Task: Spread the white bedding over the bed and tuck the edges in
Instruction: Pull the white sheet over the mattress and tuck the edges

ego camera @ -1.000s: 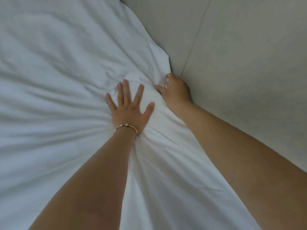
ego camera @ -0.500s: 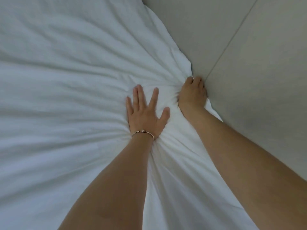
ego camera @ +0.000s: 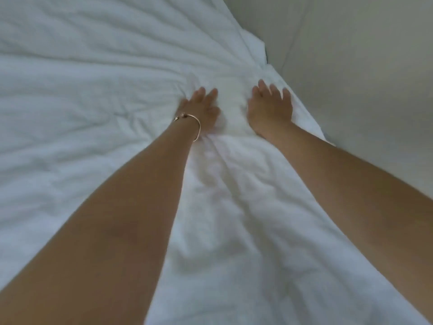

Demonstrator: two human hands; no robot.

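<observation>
White bedding (ego camera: 98,95) covers the bed across the whole left and middle of the view, with creases fanning out from my hands. My left hand (ego camera: 201,108), with a thin bracelet at the wrist, lies flat on the bedding, fingers pointing away; it is blurred. My right hand (ego camera: 269,106) rests flat on the bedding a short way to the right, fingers spread, close to the bedding's edge by the wall. Neither hand holds fabric.
A pale grey wall (ego camera: 363,78) runs along the right side of the bed, with a vertical seam (ego camera: 295,36) in it. The bedding's edge (ego camera: 262,52) meets the wall at the upper right.
My right hand has come away from the gap at the wall, where its fingers were curled into the bedding's edge, and now lies flat. My left hand has shifted slightly left.
</observation>
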